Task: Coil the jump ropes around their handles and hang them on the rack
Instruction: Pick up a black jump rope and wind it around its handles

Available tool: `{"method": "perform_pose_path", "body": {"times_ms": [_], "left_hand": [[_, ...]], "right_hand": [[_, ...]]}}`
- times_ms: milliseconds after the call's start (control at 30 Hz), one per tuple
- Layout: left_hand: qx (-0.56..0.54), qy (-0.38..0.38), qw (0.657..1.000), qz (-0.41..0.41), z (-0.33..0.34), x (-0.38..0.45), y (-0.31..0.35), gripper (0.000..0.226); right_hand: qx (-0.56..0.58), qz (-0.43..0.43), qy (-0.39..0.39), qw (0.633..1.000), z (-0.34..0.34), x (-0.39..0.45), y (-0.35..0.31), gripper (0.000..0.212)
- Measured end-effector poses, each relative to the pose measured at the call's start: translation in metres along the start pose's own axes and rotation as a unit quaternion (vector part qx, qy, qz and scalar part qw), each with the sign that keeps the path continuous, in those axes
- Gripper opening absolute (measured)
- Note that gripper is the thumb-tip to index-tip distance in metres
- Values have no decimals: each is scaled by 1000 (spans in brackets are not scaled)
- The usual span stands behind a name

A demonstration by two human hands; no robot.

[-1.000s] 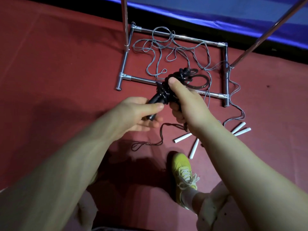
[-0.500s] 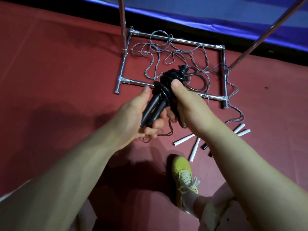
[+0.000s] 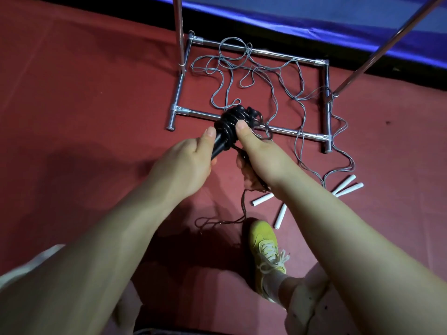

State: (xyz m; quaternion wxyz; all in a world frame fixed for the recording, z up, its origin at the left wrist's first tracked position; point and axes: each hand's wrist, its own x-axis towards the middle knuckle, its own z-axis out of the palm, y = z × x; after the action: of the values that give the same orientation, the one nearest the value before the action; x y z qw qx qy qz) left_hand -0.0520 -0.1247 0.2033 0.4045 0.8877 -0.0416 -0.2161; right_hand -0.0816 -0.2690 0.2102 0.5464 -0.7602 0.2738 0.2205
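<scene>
A black jump rope [image 3: 233, 119] is wound in a thick bundle around its black handles [image 3: 219, 145]. My left hand [image 3: 186, 163] grips the handles from below, thumb lying along them. My right hand [image 3: 256, 153] holds the coiled bundle, thumb pressed on the coils, and its fingers pinch the thin loose tail [image 3: 243, 206] that hangs down to the floor. The metal rack's base frame [image 3: 324, 97] lies just beyond my hands, its uprights [image 3: 178, 32] rising out of view.
Grey ropes [image 3: 263, 76] lie tangled inside and across the rack base. Their white handles [image 3: 348, 186] lie on the red floor at right, with others [image 3: 262, 199] near my yellow shoe [image 3: 264, 247]. A blue mat edge [image 3: 290, 22] runs along the back.
The large loose loop of black rope beside the bundle has been drawn in. My left hand shifted its grip up the handles. The thin tail now hangs lower, near my shoe.
</scene>
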Motion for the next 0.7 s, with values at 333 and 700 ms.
{"method": "perform_pose_path", "body": {"times_ms": [333, 700], "left_hand": [[60, -24, 998, -23, 4, 5, -6, 43], [-283, -216, 925, -134, -10, -4, 18, 28]], "right_hand": [[71, 117, -143, 980, -5, -5, 0, 82], [141, -47, -43, 988, -5, 0, 1, 44]]}}
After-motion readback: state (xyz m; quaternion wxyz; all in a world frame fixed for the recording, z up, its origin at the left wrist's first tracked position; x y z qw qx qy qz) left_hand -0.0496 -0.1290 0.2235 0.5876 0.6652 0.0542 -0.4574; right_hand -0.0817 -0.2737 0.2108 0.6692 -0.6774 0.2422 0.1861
